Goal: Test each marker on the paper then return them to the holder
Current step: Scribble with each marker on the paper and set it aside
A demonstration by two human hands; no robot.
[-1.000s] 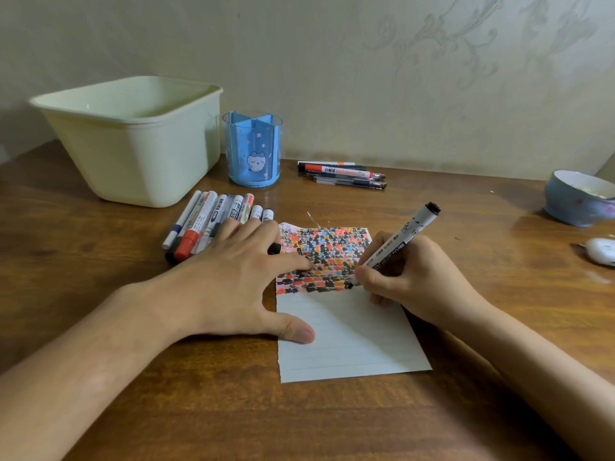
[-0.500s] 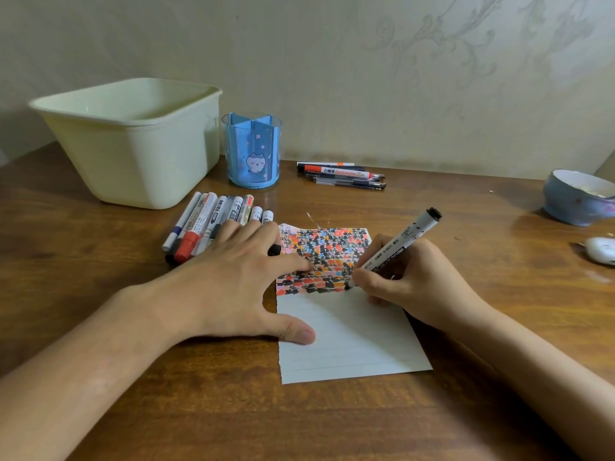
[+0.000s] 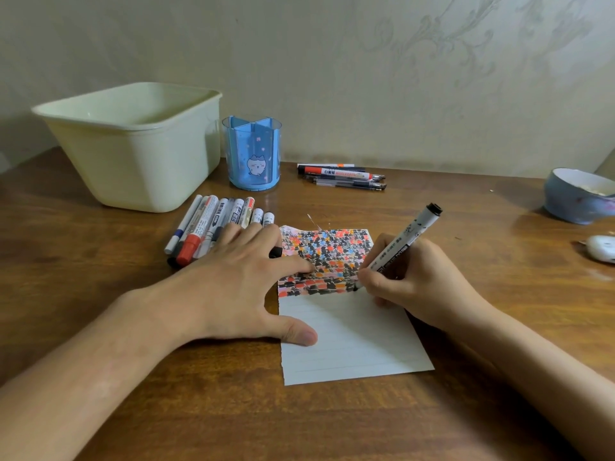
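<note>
A lined sheet of paper [image 3: 349,341] lies on the wooden desk, its upper part packed with black, red, orange and blue marks. My right hand [image 3: 419,277] grips a white marker with a black end [image 3: 404,242], tip down on the paper at the lower right edge of the marks. My left hand [image 3: 233,287] lies flat with spread fingers, pressing the paper's left edge. Behind its fingers several markers [image 3: 213,224] lie in a row. The blue holder [image 3: 253,153] with a cat picture stands behind them. More pens [image 3: 342,176] lie near the wall.
A pale green plastic tub [image 3: 133,144] stands at the back left beside the holder. A blue bowl [image 3: 579,196] sits at the right edge, with a small white object [image 3: 602,249] in front of it. The wall runs close behind.
My right hand has shifted the marker tip slightly along the bottom row of marks, and the marker's top end has swung a little. My left hand stays put.
</note>
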